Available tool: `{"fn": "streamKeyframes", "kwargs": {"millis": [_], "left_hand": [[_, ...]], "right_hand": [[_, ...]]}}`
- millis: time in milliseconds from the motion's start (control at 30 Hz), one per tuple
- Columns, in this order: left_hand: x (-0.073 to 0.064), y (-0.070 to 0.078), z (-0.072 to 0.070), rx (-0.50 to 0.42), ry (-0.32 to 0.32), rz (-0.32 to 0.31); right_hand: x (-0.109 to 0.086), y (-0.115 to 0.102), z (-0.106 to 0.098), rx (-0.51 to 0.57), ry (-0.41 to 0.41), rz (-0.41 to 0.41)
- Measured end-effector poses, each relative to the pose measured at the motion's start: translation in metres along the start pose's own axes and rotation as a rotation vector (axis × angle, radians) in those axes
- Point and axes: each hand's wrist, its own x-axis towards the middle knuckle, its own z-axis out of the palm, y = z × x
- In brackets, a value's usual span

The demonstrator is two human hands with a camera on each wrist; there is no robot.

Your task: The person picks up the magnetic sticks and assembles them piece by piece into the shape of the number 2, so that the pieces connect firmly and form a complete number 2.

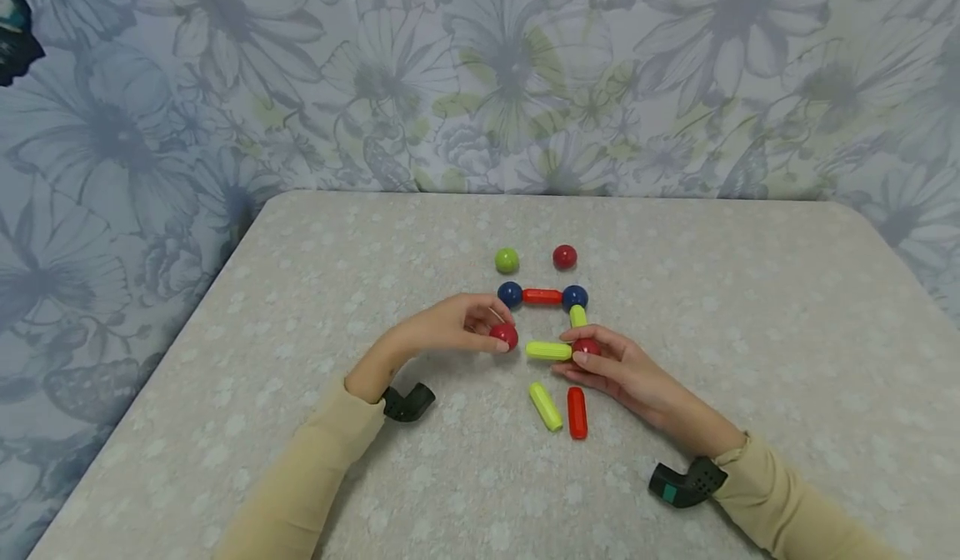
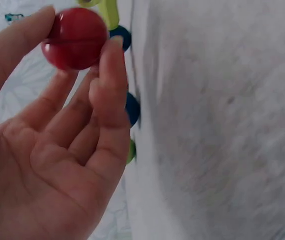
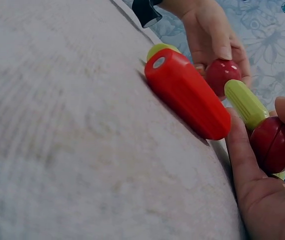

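Note:
My left hand (image 1: 460, 324) pinches a red ball (image 2: 77, 39) between thumb and fingertips, left of a yellow-green stick (image 1: 548, 351). That stick points left from a second red ball (image 3: 275, 145), which my right hand (image 1: 626, 374) grips with thumb and fingers. From the right-hand ball another yellow-green stick (image 1: 578, 316) runs back to a blue ball (image 1: 574, 297). A red stick (image 1: 542, 297) joins this one to another blue ball (image 1: 510, 295) at the left. In the head view a short gap separates the left-hand ball from the free end of the yellow-green stick.
Nearest me on the table lie a loose yellow-green stick (image 1: 545, 407) and a loose red stick (image 1: 577, 413). Behind the joined pieces sit a green ball (image 1: 507, 260) and a red ball (image 1: 565, 257). Patterned cloth covers the table (image 1: 337, 243), which meets a flowered wall.

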Motion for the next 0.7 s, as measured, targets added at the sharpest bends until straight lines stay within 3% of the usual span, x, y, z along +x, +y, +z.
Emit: {"fn": "streamKeyframes", "kwargs": {"millis": [100,233,700], "left_hand": [[0.002,-0.003,0.006,-0.017,-0.08,-0.004],[0.004,-0.006,0.009,-0.023,-0.126,-0.003],[0.003,-0.013,0.01,-0.132,-0.15,0.013]], "right_hand": [[0.0,0.001,0.0,0.004,0.004,-0.002],[0.0,0.001,0.0,0.006,-0.001,0.0],[0.0,0.001,0.001,-0.025,-0.02,-0.008]]}}
